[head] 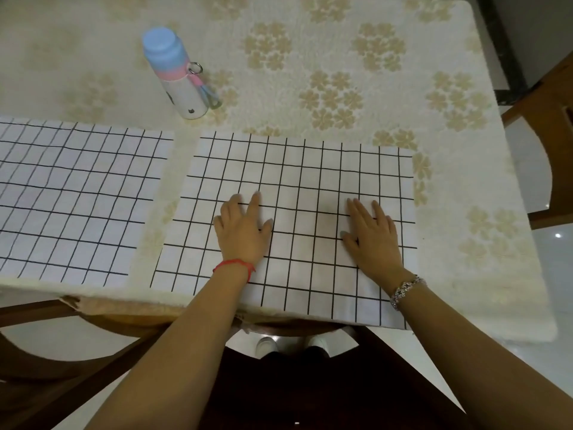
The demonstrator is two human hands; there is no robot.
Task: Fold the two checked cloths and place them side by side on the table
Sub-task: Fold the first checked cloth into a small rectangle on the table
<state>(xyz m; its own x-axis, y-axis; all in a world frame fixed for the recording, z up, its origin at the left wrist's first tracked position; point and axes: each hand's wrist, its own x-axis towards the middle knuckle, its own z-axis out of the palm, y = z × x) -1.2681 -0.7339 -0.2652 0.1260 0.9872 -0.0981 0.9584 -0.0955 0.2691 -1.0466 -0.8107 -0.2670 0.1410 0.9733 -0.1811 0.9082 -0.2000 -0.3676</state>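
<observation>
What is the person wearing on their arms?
No sleeves show. The left arm has a thin red string bracelet at the wrist. The right arm has a sparkly silver bracelet with small stones. No gloves.

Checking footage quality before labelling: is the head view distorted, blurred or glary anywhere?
Head view: wide-angle bending curves the grid lines on the left cloth and the table edge; the left hand and right hand look slightly smeared; small glare spots on the floor at right; light is soft, shadows faint.
</observation>
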